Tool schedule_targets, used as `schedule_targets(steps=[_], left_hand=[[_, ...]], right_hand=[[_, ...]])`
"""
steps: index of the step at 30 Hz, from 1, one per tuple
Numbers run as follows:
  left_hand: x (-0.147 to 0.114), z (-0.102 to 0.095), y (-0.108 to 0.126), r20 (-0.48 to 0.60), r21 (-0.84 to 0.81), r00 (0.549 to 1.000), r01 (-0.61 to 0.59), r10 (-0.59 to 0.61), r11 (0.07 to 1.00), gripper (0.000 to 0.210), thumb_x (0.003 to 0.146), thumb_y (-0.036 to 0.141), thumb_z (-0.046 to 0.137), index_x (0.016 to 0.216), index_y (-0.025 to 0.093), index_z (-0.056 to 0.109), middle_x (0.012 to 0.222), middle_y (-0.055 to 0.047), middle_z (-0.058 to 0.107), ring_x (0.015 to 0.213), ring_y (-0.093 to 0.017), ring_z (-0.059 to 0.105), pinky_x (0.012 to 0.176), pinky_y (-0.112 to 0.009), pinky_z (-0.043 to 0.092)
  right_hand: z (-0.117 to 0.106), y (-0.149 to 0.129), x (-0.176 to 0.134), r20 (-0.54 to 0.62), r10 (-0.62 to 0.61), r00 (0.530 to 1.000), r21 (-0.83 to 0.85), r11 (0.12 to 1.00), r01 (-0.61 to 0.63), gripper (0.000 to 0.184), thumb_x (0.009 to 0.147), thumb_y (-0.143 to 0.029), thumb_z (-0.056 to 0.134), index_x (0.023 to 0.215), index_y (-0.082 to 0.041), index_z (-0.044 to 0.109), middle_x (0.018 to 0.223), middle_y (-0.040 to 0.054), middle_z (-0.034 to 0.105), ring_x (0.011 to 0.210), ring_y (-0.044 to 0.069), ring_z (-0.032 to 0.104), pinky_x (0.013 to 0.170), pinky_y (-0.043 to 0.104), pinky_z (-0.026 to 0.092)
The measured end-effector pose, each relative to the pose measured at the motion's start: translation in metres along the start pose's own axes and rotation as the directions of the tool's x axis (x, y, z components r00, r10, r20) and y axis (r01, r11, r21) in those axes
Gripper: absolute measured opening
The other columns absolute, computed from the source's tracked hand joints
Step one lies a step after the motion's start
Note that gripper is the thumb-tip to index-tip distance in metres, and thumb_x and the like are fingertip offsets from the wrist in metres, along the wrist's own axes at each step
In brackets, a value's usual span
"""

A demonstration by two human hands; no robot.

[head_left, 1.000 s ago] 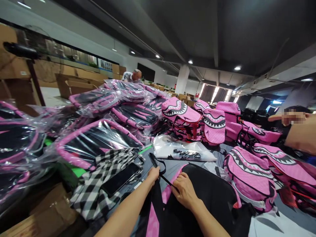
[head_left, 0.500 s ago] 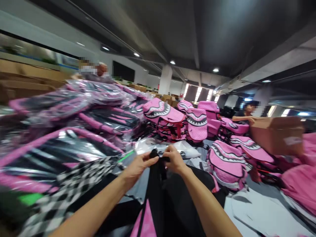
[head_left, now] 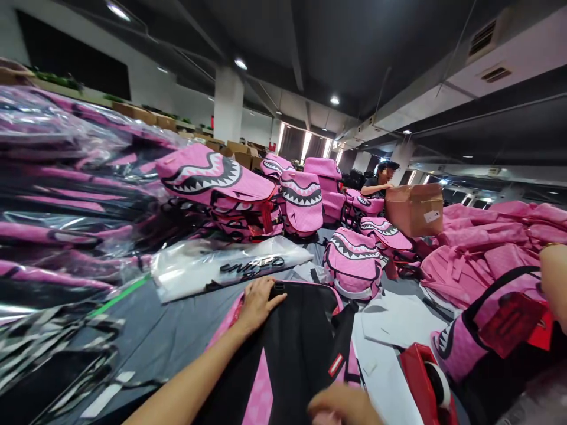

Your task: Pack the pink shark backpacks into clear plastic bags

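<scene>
- The backpack (head_left: 292, 348) lies flat on the dark table (head_left: 168, 336) directly in front of the person, its black back panel facing up and pink trim along the edges; it serves as the reference point below.
- The left hand (head_left: 257, 304) rests palm down on the upper left corner of the backpack, fingers stretched out and laid flat, fingertips touching the black top handle (head_left: 279, 288). It presses rather than grips; nothing is enclosed in it.
- The right hand (head_left: 343, 407) is at the near edge of the backpack, at the bottom of the frame, blurred and partly cut off. Whether its fingers are curled or spread cannot be told, nor whether it has hold of anything.
- A clear plastic bag (head_left: 230, 265) with black lettering lies on the table just beyond the backpack, to its left.
- A red tape dispenser (head_left: 427, 381) stands just to the right of the backpack, on white sheets (head_left: 394, 319).
- A pink shark-mouth backpack (head_left: 354, 262) sits upright beyond the backpack's far right corner; more of the same are piled farther back.
- Bagged backpacks (head_left: 66, 195) in shiny plastic are stacked well to the left of the backpack.
- A co-worker (head_left: 381, 180) stands far beyond the backpack, beside a cardboard box (head_left: 414, 209).
</scene>
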State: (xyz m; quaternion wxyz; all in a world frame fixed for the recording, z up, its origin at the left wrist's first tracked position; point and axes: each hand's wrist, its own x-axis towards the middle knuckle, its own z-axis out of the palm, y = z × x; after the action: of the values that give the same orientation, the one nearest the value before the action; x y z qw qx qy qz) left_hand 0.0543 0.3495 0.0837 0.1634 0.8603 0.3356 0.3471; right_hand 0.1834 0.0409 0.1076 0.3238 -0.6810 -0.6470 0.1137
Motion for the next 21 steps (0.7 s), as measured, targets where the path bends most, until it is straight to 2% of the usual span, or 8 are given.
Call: schedule_targets(steps=[2, 4, 6, 8, 12, 14, 16, 21], left_hand=[[0.001, -0.004, 0.007, 0.043, 0.076, 0.998, -0.059, 0.056, 0.995, 0.037, 0.090, 0.035, 0.064, 0.122, 0.017, 0.062, 0.125, -0.014, 0.066, 0.115, -0.031, 0.059, 0.098, -0.046, 0.043], [0.007, -0.016, 0.025, 0.080, 0.112, 0.986, -0.156, 0.147, 0.981, 0.042, 0.090, 0.036, 0.067, 0.128, 0.019, 0.060, 0.129, -0.014, 0.065, 0.119, -0.032, 0.056, 0.101, -0.048, 0.040], [0.013, -0.020, 0.051, 0.127, 0.079, 0.953, -0.284, 0.273, 0.955, 0.036, 0.089, 0.039, 0.069, 0.120, 0.021, 0.064, 0.127, -0.012, 0.065, 0.123, -0.033, 0.054, 0.106, -0.051, 0.036], [0.016, -0.009, 0.076, 0.219, -0.072, 0.887, -0.401, 0.407, 0.913, 0.026, 0.092, 0.036, 0.066, 0.114, 0.023, 0.067, 0.121, -0.009, 0.067, 0.121, -0.030, 0.055, 0.106, -0.048, 0.037], [0.012, 0.050, 0.101, 0.406, -0.331, 0.739, -0.429, 0.537, 0.841, 0.032, 0.081, 0.018, 0.068, 0.112, 0.024, 0.069, 0.118, -0.005, 0.070, 0.114, -0.026, 0.059, 0.102, -0.041, 0.041], [0.007, 0.076, 0.100, 0.402, -0.336, 0.759, -0.399, 0.513, 0.853, 0.031, 0.077, 0.015, 0.067, 0.106, 0.023, 0.072, 0.115, -0.005, 0.071, 0.113, -0.028, 0.059, 0.102, -0.041, 0.040], [0.004, 0.091, 0.096, 0.356, -0.353, 0.798, -0.367, 0.486, 0.861, 0.029, 0.082, 0.016, 0.062, 0.107, 0.024, 0.074, 0.116, -0.005, 0.071, 0.111, -0.026, 0.059, 0.100, -0.038, 0.042], [0.012, 0.092, 0.093, 0.289, -0.458, 0.773, -0.406, 0.564, 0.791, 0.025, 0.093, 0.024, 0.056, 0.106, 0.031, 0.076, 0.119, 0.002, 0.076, 0.109, -0.024, 0.061, 0.103, -0.042, 0.038]], right_hand=[[-0.038, 0.023, 0.026, -0.157, 0.135, 0.978, -0.001, 0.991, -0.137, 0.039, 0.101, -0.052, 0.040, 0.102, -0.026, 0.069, 0.077, 0.0025, 0.071, 0.068, 0.019, 0.070, 0.066, 0.029, 0.054], [-0.062, 0.050, 0.061, -0.311, 0.341, 0.887, -0.024, 0.930, -0.366, 0.039, 0.097, -0.055, 0.044, 0.094, -0.022, 0.064, 0.063, 0.0009, 0.066, 0.056, 0.019, 0.066, 0.060, 0.029, 0.052], [-0.069, 0.072, 0.096, -0.328, 0.476, 0.816, -0.040, 0.856, -0.515, 0.038, 0.091, -0.057, 0.050, 0.082, -0.022, 0.060, 0.047, -0.0026, 0.057, 0.040, 0.019, 0.057, 0.048, 0.029, 0.045], [-0.064, 0.080, 0.122, -0.353, 0.478, 0.804, -0.067, 0.844, -0.532, 0.033, 0.086, -0.054, 0.058, 0.073, -0.024, 0.054, 0.046, -0.0026, 0.055, 0.039, 0.020, 0.056, 0.046, 0.029, 0.043], [-0.044, 0.052, 0.130, -0.503, 0.199, 0.841, -0.169, 0.932, -0.322, 0.021, 0.087, -0.044, 0.057, 0.081, -0.024, 0.054, 0.067, 0.0018, 0.066, 0.063, 0.021, 0.067, 0.060, 0.028, 0.048], [-0.036, 0.027, 0.118, -0.518, -0.087, 0.851, -0.307, 0.947, -0.090, 0.015, 0.090, -0.038, 0.055, 0.085, -0.023, 0.056, 0.066, -0.0001, 0.066, 0.057, 0.017, 0.065, 0.056, 0.025, 0.045], [-0.029, -0.001, 0.103, -0.467, -0.345, 0.814, -0.445, 0.887, 0.121, 0.007, 0.088, -0.027, 0.053, 0.085, -0.023, 0.058, 0.065, -0.0010, 0.066, 0.052, 0.014, 0.063, 0.052, 0.023, 0.043], [-0.027, -0.058, 0.075, -0.468, -0.540, 0.700, -0.546, 0.799, 0.251, 0.008, 0.080, -0.015, 0.055, 0.078, -0.023, 0.054, 0.057, -0.0048, 0.060, 0.043, 0.010, 0.056, 0.046, 0.021, 0.041]])
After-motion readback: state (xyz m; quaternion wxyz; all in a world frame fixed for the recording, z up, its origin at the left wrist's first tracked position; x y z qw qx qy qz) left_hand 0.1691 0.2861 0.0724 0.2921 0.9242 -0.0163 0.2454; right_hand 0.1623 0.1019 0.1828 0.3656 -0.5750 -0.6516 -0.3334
